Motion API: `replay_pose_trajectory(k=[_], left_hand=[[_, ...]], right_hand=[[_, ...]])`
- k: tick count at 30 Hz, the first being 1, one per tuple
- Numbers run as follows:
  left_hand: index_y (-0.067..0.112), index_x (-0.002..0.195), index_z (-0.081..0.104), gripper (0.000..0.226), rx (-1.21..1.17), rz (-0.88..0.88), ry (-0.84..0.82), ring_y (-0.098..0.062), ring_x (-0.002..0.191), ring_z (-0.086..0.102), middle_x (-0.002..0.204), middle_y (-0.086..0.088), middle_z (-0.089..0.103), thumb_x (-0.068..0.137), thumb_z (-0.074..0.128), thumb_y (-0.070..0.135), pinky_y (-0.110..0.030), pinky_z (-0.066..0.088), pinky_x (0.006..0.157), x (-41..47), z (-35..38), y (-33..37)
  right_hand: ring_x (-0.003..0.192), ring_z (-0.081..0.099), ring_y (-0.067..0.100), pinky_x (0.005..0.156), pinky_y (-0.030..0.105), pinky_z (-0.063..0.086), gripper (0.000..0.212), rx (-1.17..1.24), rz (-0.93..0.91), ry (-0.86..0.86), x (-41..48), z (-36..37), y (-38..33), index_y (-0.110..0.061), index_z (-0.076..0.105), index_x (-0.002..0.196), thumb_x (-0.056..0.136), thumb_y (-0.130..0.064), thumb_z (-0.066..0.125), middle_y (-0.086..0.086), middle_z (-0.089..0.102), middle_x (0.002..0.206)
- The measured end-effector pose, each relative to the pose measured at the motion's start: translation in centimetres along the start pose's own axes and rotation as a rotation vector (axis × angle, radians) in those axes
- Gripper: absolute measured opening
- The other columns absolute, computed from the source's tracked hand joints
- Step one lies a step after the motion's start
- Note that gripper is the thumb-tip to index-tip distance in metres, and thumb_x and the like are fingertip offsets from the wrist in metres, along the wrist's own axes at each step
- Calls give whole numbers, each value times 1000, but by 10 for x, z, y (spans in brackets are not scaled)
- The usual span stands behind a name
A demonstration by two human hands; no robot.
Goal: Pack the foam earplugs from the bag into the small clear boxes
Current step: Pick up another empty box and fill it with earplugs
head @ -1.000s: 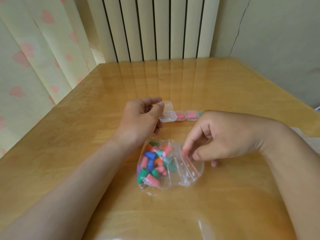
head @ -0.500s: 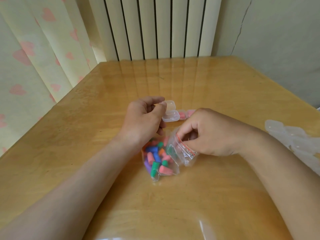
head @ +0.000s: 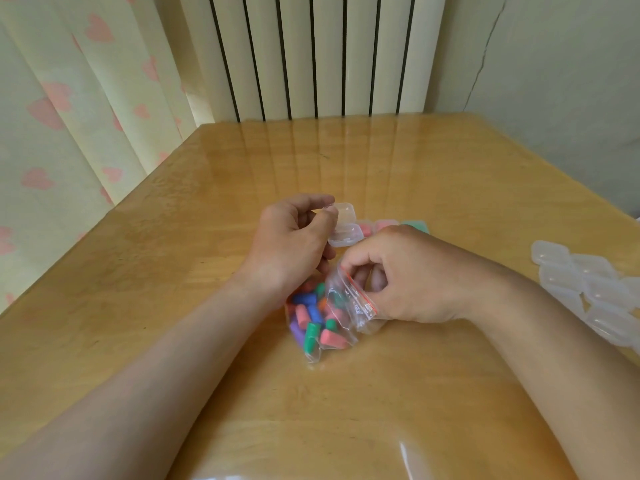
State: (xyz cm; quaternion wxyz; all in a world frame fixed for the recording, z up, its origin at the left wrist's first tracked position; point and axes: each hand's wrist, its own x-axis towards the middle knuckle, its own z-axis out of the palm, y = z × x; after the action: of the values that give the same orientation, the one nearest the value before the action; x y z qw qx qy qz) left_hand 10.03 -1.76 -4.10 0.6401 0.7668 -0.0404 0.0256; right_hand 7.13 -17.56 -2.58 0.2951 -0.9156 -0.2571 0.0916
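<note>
Two bare hands work close together over the middle of a glossy wooden table (head: 346, 410), seen from the head camera. Left hand (head: 294, 244): thumb and forefinger are curled and pinch a small open box (head: 344, 230) at its left edge. Its hinged lid is tilted up and back, and its tray appears to hold nothing. Whether the box rests on the table cannot be told. Right hand (head: 408, 275): the fingers are curled inward, and thumb and fingertips pinch the mouth of a clear zip bag (head: 349, 306) at its red seal strip, which runs diagonally just beside the knuckles. The bag lies on the table between the two wrists. Its far end is partly hidden under the left wrist, and its mouth is drawn up toward the right hand. Foam earplugs (head: 311, 320) in pink, green, blue, purple and orange are bunched in the bag's closed end, all inside the plastic. Beyond the right hand's knuckles, a short row of closed boxes (head: 384, 224) stands on the table just beside the open one; two show pink contents and one shows green. Many more boxes of the same kind, seemingly unfilled, form a loose heap (head: 588, 285) at the table's right edge, well apart from the bag. Background: a white ribbed radiator (head: 311, 53) stands behind the far edge of the table, a cream curtain (head: 69, 98) printed with pink hearts hangs at left, and a plain wall (head: 561, 81) with a thin crack stands at right.
</note>
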Motion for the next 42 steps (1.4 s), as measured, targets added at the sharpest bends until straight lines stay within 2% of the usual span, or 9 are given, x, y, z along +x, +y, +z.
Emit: replay_pose_trajectory(k=[4,6,9,12,16,22,29,35,42], left_hand=[[16,120,64,23,4,6,-4,-25,53,56,88,-28,68,100,56,21,-57,52,57,0,0,-1],[17,120,64,22,5,8,-7,-22,50,55,87,-27,68,100,56,22,-49,51,60,1,0,-2],[18,120,64,22,11,17,0,-20,47,55,75,-19,66,100,56,22,-46,50,59,2,0,-3],[20,119,63,20,7,17,12,-22,47,57,65,-6,62,100,56,21,-50,51,59,2,0,-3],[22,117,64,21,23,57,6,-21,45,57,72,-9,61,100,55,16,-60,52,53,1,-1,-3],[25,121,64,28,13,134,-30,-24,51,58,76,-9,61,96,62,11,-60,49,48,-1,-4,-3],[8,111,68,18,-124,41,-114,-26,60,59,79,-15,68,94,67,15,-51,45,66,0,-4,-4],[1,111,67,18,-251,23,-198,-19,62,59,82,-15,66,96,61,9,-27,51,52,1,-4,-4],[-3,116,64,22,-332,12,-229,-18,61,64,84,-19,67,94,61,2,-25,53,54,1,-5,-3]], right_hand=[[59,56,-11,80,23,51,14,-34,2,10,-1,-1,-1,-26,73,80,86,-14,73,-41,56,62],[62,55,-14,72,18,47,9,-46,7,1,-2,-3,-1,-25,73,82,85,-17,74,-47,53,66],[64,57,-11,65,14,45,9,-34,26,-6,-4,-7,1,-24,69,81,82,-22,78,-41,58,69],[66,62,3,77,34,56,13,20,44,1,-6,-12,1,-22,61,75,74,-19,74,-35,59,75],[59,61,14,60,34,50,6,114,45,6,-9,-19,2,-17,61,77,73,-13,63,-15,65,64],[58,61,32,45,26,46,8,357,-56,335,-7,-28,9,-15,66,75,67,-13,64,7,70,69],[68,67,16,57,22,51,12,195,-38,492,-1,-18,13,-27,72,84,82,-16,78,-5,72,81],[70,66,9,71,22,54,15,99,-58,519,2,-12,11,-28,75,86,80,-14,79,-8,65,91],[71,67,9,68,19,53,23,80,-70,526,2,-12,9,-33,73,80,77,-13,84,-10,66,88]])
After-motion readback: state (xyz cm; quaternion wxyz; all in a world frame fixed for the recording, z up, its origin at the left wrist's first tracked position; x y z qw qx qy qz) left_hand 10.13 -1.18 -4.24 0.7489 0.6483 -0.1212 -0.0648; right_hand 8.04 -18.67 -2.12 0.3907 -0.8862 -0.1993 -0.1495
